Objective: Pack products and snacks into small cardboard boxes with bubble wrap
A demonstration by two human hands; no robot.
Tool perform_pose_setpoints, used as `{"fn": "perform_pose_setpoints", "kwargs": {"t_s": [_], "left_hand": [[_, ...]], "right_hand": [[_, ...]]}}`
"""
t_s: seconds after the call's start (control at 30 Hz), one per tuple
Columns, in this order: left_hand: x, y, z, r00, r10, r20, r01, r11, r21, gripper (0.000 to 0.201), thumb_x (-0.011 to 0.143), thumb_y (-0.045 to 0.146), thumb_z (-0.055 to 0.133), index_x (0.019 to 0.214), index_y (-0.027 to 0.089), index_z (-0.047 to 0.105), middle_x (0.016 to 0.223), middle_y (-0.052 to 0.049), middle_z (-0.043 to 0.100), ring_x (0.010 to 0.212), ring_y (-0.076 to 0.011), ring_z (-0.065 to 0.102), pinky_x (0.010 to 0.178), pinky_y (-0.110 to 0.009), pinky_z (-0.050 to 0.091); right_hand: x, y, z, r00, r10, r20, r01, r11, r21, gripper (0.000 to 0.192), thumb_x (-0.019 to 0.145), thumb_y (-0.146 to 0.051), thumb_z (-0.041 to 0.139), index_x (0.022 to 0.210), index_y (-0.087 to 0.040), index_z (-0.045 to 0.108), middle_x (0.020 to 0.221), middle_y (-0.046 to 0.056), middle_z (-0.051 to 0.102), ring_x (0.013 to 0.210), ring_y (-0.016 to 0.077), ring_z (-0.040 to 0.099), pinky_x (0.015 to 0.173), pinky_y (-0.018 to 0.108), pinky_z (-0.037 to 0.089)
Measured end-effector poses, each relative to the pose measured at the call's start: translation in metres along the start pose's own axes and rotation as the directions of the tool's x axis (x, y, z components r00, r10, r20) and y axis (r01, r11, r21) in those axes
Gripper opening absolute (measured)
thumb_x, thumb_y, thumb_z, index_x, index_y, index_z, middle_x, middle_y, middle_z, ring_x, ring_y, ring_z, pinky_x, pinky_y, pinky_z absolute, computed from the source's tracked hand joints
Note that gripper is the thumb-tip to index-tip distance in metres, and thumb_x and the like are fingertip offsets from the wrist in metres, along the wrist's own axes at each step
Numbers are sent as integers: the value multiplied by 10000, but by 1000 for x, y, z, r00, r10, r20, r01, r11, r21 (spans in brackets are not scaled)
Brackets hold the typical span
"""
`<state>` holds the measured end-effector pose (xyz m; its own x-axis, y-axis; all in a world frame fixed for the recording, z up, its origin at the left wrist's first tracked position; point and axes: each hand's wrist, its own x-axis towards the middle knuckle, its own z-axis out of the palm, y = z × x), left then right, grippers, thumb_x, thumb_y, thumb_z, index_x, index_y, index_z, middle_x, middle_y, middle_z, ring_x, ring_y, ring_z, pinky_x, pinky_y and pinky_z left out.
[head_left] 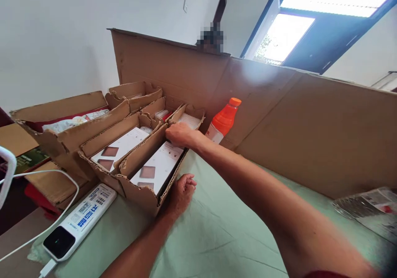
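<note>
Cardboard: we find the nearest open box to be corrugated, brown and long, with raw fluted edges and torn flaps.
Box contents: we note a flat white carton with two brown squares printed on it, lying inside this box.
Right hand: our right hand reaches across and rests with fingers curled over the box's far end, on the top of the white carton; we cannot tell if it grips.
Left hand: our left hand is loosely fisted, knuckles pressed against the box's near right wall, holding nothing.
Neighbouring boxes: we count three further open cardboard boxes to the left, one touching the first and holding a similar white carton.
Bottle: one orange plastic bottle with an orange cap stands just behind the box.
Device: one white oblong device with a dark end lies left of the box, a white cable beside it.
Surface: we record a pale green cloth, creased, covering the table.
Screen: a tall brown cardboard sheet stands along the table's far side.
Room: white walls; a bright window in a dark frame at upper right.
</note>
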<state>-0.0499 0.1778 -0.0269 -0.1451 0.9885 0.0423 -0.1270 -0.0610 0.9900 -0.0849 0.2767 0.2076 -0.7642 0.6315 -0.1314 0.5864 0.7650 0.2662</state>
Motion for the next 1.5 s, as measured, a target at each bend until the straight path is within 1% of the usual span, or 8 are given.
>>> {"fn": "perform_pose_setpoints", "kwargs": {"t_s": [0.17,0.3,0.4,0.63,0.9,1.1,1.4,1.5], "left_hand": [[-1,0,0,1000,-13,-11,12,1000,-22,314,814,167,547,1106,165,662,948,-57,709,840,-157,683,835,-294,531],[-3,1,0,1000,-15,-21,15,1000,-26,309,785,168,561,1071,164,678,932,-59,712,817,-156,671,814,-287,524],[-6,4,-1,1000,-6,-22,5,1000,-19,305,776,189,577,1060,164,685,920,-58,718,802,-157,670,806,-290,523],[-7,5,2,999,10,-39,-10,1000,2,287,770,195,578,1034,161,684,905,-57,721,789,-156,678,792,-290,532],[-5,6,5,999,0,-34,1,999,43,303,791,161,524,1053,162,676,927,-61,714,819,-164,674,794,-292,524],[-5,0,5,1000,-7,-17,9,994,105,290,828,149,499,1044,189,688,928,-45,711,848,-175,682,796,-291,502],[-6,0,7,1000,5,-13,-2,986,168,304,828,113,489,1030,193,701,941,-50,718,843,-171,671,762,-275,496],[-7,1,5,1000,-3,-16,6,986,166,297,831,138,497,1040,190,701,945,-54,725,855,-178,675,754,-277,492]], "right_hand": [[-47,43,-5,969,145,-201,-98,970,223,254,834,-133,546,953,-147,769,960,120,774,914,227,714,757,275,489],[-133,114,25,694,520,-499,49,657,753,185,803,-240,565,863,-153,716,762,33,698,690,144,625,634,252,463],[-193,154,84,536,759,-369,-19,448,894,180,782,-328,586,752,-173,672,652,12,643,580,125,569,549,260,436],[-253,172,167,579,796,-174,-259,382,887,141,711,-279,651,570,-278,641,461,27,624,357,180,524,360,312,308],[-134,121,58,784,469,-406,-161,787,596,253,874,-291,537,928,-217,773,893,32,786,786,200,708,726,319,521],[10,95,14,953,296,-57,-277,934,225,276,858,-329,664,1062,-175,770,1085,105,772,1007,245,706,788,290,490],[33,112,12,936,344,-75,-315,913,258,170,826,-214,623,922,-150,748,888,66,740,784,185,653,669,265,432],[-24,133,1,743,453,-493,-265,875,405,299,976,-307,423,1027,-155,675,984,63,693,846,166,609,727,273,431]]}}
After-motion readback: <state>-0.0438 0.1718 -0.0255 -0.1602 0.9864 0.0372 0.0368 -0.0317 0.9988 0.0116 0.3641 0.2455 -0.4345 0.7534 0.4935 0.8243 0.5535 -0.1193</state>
